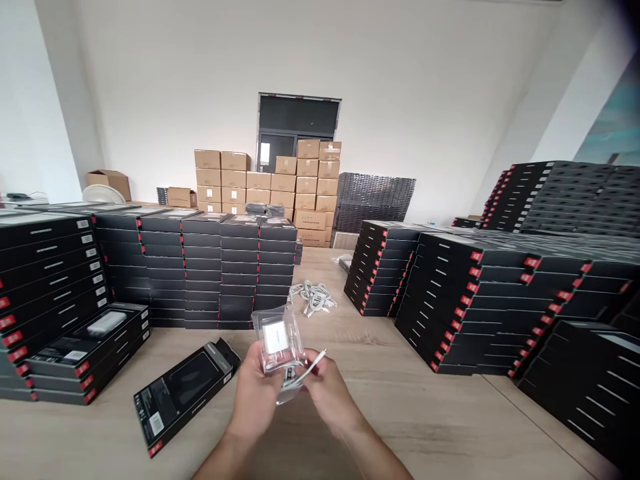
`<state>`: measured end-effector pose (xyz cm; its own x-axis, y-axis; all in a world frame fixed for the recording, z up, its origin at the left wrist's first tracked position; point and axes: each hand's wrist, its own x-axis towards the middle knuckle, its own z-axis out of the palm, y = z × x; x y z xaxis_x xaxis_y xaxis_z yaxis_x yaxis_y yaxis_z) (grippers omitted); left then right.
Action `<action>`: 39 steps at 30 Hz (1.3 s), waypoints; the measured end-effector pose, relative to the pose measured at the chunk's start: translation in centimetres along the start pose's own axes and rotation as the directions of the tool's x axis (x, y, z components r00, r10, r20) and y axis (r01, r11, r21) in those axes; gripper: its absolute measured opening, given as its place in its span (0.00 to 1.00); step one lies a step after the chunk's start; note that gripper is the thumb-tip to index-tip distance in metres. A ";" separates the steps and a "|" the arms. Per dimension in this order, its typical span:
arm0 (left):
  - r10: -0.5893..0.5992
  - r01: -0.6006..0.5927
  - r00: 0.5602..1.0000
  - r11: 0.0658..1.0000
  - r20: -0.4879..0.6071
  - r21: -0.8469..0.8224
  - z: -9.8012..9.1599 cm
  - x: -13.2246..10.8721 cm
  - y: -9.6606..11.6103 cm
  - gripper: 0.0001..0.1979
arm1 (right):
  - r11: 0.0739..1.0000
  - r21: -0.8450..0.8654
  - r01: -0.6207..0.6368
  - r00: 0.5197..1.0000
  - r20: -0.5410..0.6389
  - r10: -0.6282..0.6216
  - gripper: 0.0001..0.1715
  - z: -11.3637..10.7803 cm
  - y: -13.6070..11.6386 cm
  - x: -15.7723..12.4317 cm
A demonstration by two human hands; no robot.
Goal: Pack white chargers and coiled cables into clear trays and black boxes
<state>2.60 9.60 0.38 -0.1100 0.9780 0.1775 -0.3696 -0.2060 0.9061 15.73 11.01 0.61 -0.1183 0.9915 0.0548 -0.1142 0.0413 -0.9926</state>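
My left hand (pixel 251 395) is closed on the side of a clear plastic tray (pixel 295 321), above the table in front of me. A white block (pixel 275 337), which looks like a power adapter, sits in its upper part. My right hand (pixel 331 395) pinches a white cable (pixel 306 375) at the tray's lower right, and one plug end sticks up past the fingers. Part of the cable lies over the lower tray. To the left of my hands, a flat black box (pixel 183 395) rests on the table with its far end flap raised.
A heap of white cables (pixel 316 297) lies on the wooden table (pixel 367 400) beyond my hands. Stacked black boxes stand at left (pixel 203 280) and right (pixel 440 307). A white block (pixel 107 323) rests on a low stack. Brown cartons (pixel 285 183) are piled behind.
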 end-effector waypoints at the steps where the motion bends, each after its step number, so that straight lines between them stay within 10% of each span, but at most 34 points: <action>1: -0.036 0.037 0.999 0.999 0.013 -0.020 -0.2 0.0 0.2 0.16 | 0.999 -0.040 0.028 0.999 -0.018 -0.029 0.13 0.2 0.1 0.1; 6: -0.212 0.250 0.964 0.927 0.159 -0.280 -1.7 0.4 1.4 0.26 | 0.993 -0.111 0.037 0.998 0.046 -0.032 0.18 0.9 0.6 0.0; 14: -0.191 0.236 0.972 0.818 0.140 -0.525 -2.7 0.7 2.3 0.35 | 0.986 -0.076 0.151 0.988 0.053 -0.147 0.25 1.1 -0.3 -1.0; 39: -0.209 0.269 0.961 0.848 0.179 -0.457 -0.2 -0.8 1.9 0.36 | 0.561 -0.657 0.503 0.747 0.005 -0.664 0.24 1.3 -0.2 -1.6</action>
<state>1.77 8.47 1.85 0.1364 0.9894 0.0502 -0.7649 0.0730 0.6400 14.71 9.21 0.84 -0.0178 0.7130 0.7009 0.5244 0.6035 -0.6006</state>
